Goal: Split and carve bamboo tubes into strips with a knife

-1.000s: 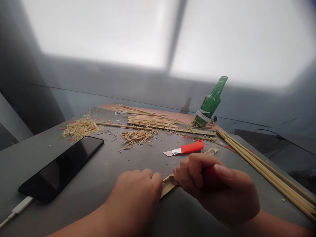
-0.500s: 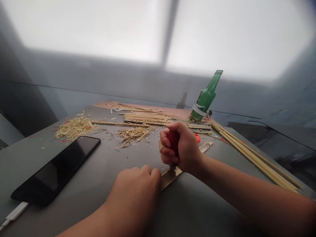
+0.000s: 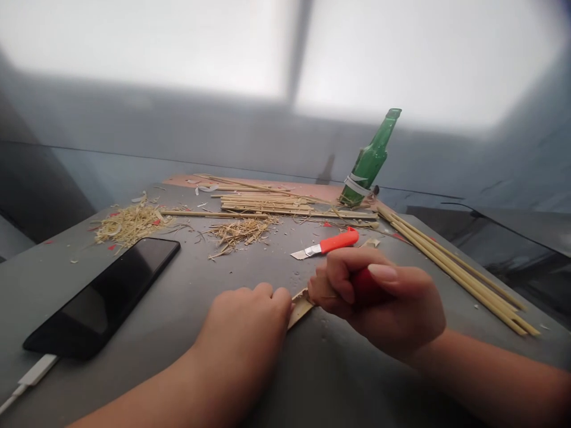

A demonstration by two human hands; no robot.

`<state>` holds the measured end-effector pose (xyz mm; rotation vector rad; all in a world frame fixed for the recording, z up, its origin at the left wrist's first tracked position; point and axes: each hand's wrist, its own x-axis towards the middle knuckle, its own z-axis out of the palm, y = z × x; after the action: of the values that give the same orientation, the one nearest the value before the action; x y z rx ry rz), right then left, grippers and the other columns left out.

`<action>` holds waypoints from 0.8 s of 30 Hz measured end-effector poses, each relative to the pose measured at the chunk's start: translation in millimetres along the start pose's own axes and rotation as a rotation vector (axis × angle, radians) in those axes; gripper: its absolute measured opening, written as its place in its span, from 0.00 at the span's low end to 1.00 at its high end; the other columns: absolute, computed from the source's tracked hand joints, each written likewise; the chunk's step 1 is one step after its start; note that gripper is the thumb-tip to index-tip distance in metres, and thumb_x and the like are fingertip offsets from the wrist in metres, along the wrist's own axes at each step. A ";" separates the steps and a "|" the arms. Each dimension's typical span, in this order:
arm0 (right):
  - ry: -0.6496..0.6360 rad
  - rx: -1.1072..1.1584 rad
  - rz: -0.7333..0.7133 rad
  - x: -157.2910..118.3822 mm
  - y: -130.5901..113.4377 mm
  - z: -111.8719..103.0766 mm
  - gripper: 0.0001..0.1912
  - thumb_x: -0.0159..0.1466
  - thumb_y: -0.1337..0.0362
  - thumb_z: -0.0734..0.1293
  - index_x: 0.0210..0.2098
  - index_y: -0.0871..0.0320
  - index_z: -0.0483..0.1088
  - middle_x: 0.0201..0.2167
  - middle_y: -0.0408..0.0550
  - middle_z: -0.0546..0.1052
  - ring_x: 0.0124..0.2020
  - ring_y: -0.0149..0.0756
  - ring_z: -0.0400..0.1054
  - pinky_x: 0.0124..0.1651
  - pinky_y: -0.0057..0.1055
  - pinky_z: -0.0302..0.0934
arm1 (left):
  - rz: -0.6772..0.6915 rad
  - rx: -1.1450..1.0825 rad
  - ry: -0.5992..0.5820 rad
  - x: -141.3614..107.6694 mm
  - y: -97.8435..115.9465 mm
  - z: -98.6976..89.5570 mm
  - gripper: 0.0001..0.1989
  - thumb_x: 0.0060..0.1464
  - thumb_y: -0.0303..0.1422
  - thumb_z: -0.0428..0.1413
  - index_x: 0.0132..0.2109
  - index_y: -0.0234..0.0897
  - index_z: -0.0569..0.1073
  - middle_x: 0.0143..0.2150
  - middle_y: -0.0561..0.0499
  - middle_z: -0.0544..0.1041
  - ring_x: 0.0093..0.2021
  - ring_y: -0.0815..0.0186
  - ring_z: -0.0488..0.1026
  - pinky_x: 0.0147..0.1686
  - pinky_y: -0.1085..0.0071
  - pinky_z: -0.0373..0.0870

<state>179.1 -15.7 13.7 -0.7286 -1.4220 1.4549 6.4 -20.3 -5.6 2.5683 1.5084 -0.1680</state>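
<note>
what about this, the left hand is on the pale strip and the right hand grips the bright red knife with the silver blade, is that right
Not quite: the head view shows the right hand gripping a dark red handle; the bright red knife lies on the table. The left hand is indeed on the pale strip.

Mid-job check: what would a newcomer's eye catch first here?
Probably the green bottle near the far edge of the table, right of centre, and the orange knife lying blade-out just beyond the right hand. That hand grips a red handle at a pale strip that the left hand holds, near front centre. The phone, cable plugged in, lies at left.
</note>
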 end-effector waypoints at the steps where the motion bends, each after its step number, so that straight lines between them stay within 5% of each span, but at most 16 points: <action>1: -0.020 0.001 -0.007 -2.5 0.2 -1.8 0.12 0.50 0.55 0.63 0.17 0.54 0.62 0.14 0.40 0.59 0.18 0.34 0.51 0.24 0.34 0.46 | 0.004 0.000 0.004 -0.1 -0.3 0.1 0.14 0.67 0.31 0.44 0.41 0.40 0.75 0.36 0.47 0.78 0.35 0.55 0.79 0.32 0.65 0.71; 9: -0.089 0.012 -0.079 -10.7 6.1 -8.4 0.20 0.56 0.48 0.65 0.18 0.53 0.59 0.15 0.40 0.57 0.20 0.35 0.50 0.28 0.35 0.46 | 0.002 -0.014 0.008 0.7 1.2 0.7 0.12 0.65 0.29 0.46 0.41 0.41 0.75 0.37 0.47 0.78 0.36 0.53 0.80 0.32 0.63 0.72; 17: -0.212 -0.207 -0.094 -18.0 4.7 -5.3 0.26 0.61 0.42 0.64 0.20 0.53 0.57 0.18 0.40 0.56 0.21 0.34 0.50 0.29 0.36 0.45 | -0.005 -0.034 0.010 3.3 1.7 2.9 0.12 0.65 0.29 0.47 0.42 0.41 0.75 0.37 0.47 0.79 0.36 0.51 0.80 0.32 0.61 0.72; 24: -0.028 0.114 -0.031 0.5 2.4 -12.1 0.16 0.56 0.50 0.66 0.19 0.54 0.67 0.15 0.43 0.63 0.20 0.38 0.55 0.29 0.37 0.53 | -0.010 -0.067 -0.019 3.0 2.7 -0.9 0.11 0.65 0.29 0.48 0.42 0.40 0.76 0.37 0.46 0.79 0.37 0.50 0.80 0.32 0.61 0.72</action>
<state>189.2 -10.1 9.7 -0.6145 -1.3537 1.5145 10.3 -18.8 -4.9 2.5003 1.4948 -0.1398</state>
